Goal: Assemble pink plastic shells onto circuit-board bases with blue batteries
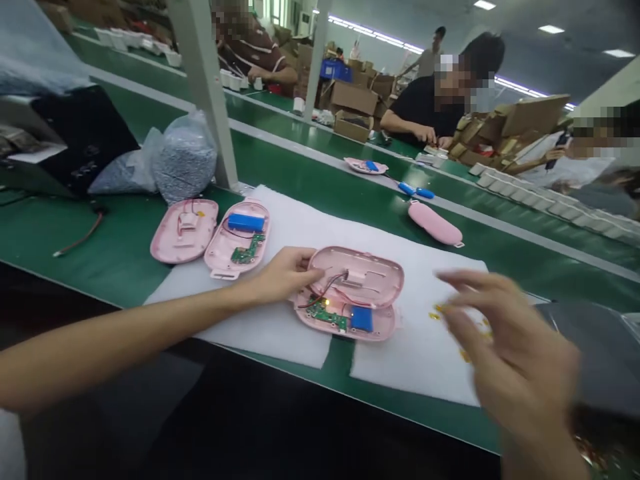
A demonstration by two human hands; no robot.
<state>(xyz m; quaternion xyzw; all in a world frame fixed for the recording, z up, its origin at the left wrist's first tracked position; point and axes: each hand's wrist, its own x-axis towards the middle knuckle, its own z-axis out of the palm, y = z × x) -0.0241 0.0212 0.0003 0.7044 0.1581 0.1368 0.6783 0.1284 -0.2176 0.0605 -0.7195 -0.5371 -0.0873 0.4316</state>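
My left hand (pixel 295 270) is closed on the left end of a pink plastic casing half (pixel 385 273), tilted over its mate. The lower pink half (pixel 385 328) lies on white foam and carries a green circuit board (pixel 330 317), with a small glowing yellow light, and a blue battery (pixel 362 319). Thin red and black wires (pixel 327 291) run between the halves. To the right, my right hand (pixel 515 340) hovers over the foam, blurred by motion. Its thumb and forefinger are apart, with nothing visible between them. Small yellow pieces (pixel 435 316) lie close to it.
Another opened pink casing (pixel 220 250) lies left. Beyond the foam sheet (pixel 285 213) are a closed pink casing (pixel 436 223) and blue batteries (pixel 415 191). Bagged grey parts (pixel 185 157) stand by a metal post (pixel 203 87). A dark tray (pixel 595 347) sits right. Co-workers sit across the green bench.
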